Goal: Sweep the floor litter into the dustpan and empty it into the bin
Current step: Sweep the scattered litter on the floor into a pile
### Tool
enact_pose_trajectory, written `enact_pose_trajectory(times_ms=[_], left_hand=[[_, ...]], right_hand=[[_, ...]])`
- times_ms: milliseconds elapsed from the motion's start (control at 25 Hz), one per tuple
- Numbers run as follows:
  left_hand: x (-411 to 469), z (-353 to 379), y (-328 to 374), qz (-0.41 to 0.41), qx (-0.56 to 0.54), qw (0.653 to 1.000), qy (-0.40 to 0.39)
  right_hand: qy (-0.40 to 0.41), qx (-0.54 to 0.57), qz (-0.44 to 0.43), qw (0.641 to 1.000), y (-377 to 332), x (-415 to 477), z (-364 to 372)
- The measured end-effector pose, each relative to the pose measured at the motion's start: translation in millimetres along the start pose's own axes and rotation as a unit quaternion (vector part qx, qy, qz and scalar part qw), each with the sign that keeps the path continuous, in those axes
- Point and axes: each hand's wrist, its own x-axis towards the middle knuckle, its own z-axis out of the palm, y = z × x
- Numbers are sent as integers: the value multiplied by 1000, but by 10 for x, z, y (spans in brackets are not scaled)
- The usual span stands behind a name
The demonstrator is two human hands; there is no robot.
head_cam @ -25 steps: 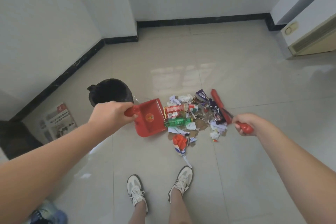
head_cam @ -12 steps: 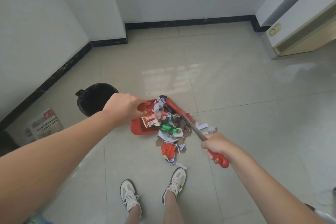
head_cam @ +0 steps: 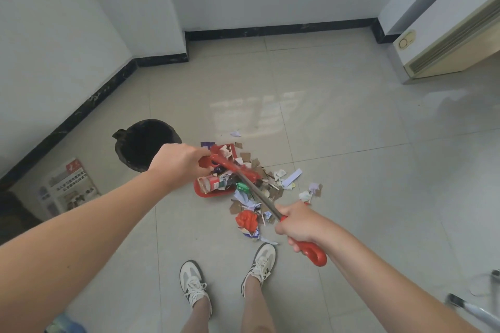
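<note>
My left hand (head_cam: 180,161) grips the handle of a red dustpan (head_cam: 209,192) resting on the tiled floor, with cartons and wrappers lying in it. My right hand (head_cam: 297,222) holds a red-handled broom (head_cam: 311,250) whose metal shaft slants up-left to the red head over the pan. Litter (head_cam: 270,189) of cardboard scraps, paper bits, a green wrapper and a crumpled red piece (head_cam: 245,220) spreads on the floor to the right of and in front of the pan. A black-lined bin (head_cam: 143,143) stands just left of the dustpan, partly hidden by my left hand.
My two white sneakers (head_cam: 194,285) stand just behind the litter. A printed leaflet box (head_cam: 67,189) leans by the left wall. A cream air-conditioner unit (head_cam: 446,43) stands at the back right. Black skirting lines the walls. A metal frame (head_cam: 476,311) shows at the lower right.
The broom head has swept left across the pile onto the dustpan, pushing cartons and wrappers into it. My right hand has moved in toward my feet, and some scraps have scattered to the right.
</note>
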Motion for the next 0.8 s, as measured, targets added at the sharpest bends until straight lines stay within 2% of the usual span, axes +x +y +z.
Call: enact_pose_trajectory(times_ms=[160,280,440,600,800], left_hand=[[-188,-7,-105,-52,-43,998,-16],[-402,18,-257,-88,-59,994,3],[-766,37,-437,-72,-47,994,70],[-970,-1,-482,-70,-57,993,80],[-962,-189,-344,-125,-84,985,82]], right_hand=[[-1,-50,-10,999,-26,90,144],[20,-36,-19,999,51,90,14],[44,-44,-8,998,278,-101,-211],[91,-41,5,995,393,-236,-359],[109,-25,12,994,419,-150,-265]])
